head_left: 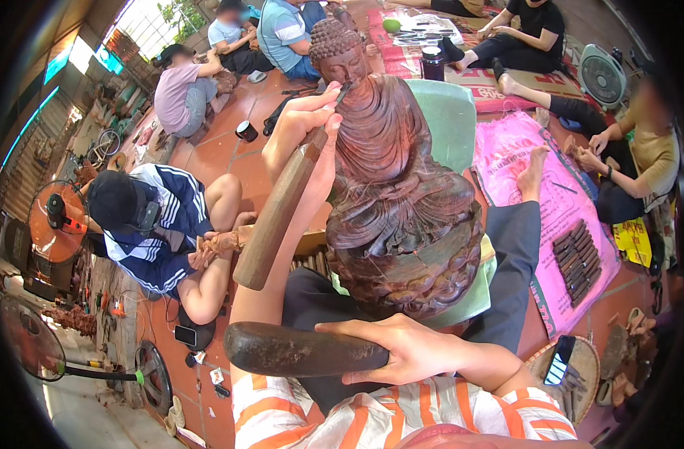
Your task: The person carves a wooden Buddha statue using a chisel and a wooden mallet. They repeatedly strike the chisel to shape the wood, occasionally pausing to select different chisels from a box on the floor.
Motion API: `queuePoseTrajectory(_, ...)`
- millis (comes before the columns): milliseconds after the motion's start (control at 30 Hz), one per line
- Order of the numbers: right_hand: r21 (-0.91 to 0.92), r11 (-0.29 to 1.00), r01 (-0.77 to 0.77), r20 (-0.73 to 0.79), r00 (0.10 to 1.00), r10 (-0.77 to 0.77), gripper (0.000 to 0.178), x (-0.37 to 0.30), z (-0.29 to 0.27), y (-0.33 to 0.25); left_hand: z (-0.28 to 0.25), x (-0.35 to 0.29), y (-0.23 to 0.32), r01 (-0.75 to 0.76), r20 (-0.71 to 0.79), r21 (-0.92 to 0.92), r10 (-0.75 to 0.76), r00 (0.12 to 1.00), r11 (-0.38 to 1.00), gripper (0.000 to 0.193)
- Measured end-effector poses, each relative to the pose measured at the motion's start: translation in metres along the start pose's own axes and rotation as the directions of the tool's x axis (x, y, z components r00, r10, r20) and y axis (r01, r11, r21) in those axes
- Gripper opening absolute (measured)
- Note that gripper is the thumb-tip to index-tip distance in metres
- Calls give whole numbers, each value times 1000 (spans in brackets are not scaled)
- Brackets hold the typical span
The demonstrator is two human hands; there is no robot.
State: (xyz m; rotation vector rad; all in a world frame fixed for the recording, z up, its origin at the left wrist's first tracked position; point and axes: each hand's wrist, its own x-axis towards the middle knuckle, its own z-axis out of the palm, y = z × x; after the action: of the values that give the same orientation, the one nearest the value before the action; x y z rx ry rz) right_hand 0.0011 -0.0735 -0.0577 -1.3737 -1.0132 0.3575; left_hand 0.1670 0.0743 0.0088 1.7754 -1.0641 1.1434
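Seated co-worker in striped jacket [151, 224]: cross-legged on the tiled floor, to the left of the raised tool; a flying wood chip could reach this person if a blow breaks one loose.
Wooden-handled chisel [282, 213]: grasped near its upper end by the person's left grip [301, 138], blade toward the statue's chin; contact cannot be told. A slip, from loose fingers or a skewed angle, could gouge the face.
Dark rounded mallet [304, 350]: its narrow end is clasped in the right grip [413, 348], its thick end apart from the chisel's butt. An off-centre strike could glance off and bruise the left forearm or twist the blade.
Carved seated statue [390, 187]: upright between the person's dark-trousered legs, reddish brown, in front of the chest. Too hard a blow could split fine detail.
Green plastic chair [450, 120]: appears to support the statue; if it flexes or slides, the carving could rock.
Row of tools [576, 262]: on a pink sheet beyond the right leg; a careless reach could nick fingers on any sharp ends.
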Motion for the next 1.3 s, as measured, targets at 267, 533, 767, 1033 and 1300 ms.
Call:
queuePoseTrajectory(267,103,994,25,-133,991,-11,61,10,14,-8,-10,4,-2,79,23,-118,-77,997,990,8)
queuePoseTrajectory(533,151,986,-77,-38,996,83,60,-10,9,-6,-11,-3,-5,127,30,-373,-125,992,919,6)
queuePoseTrajectory(767,185,969,-165,2,986,167,58,-34,10,4,-14,-11,5,208,-75,-377,-254,964,902,6)
queuePoseTrajectory(1033,159,941,-298,-54,949,309,57,-54,5,4,-28,-9,17,439,-90,-356,-498,863,825,9)
queuePoseTrajectory(1300,-75,926,-371,-383,868,317,54,-98,-38,-27,-30,11,29,498,-21,-301,-528,849,813,13)
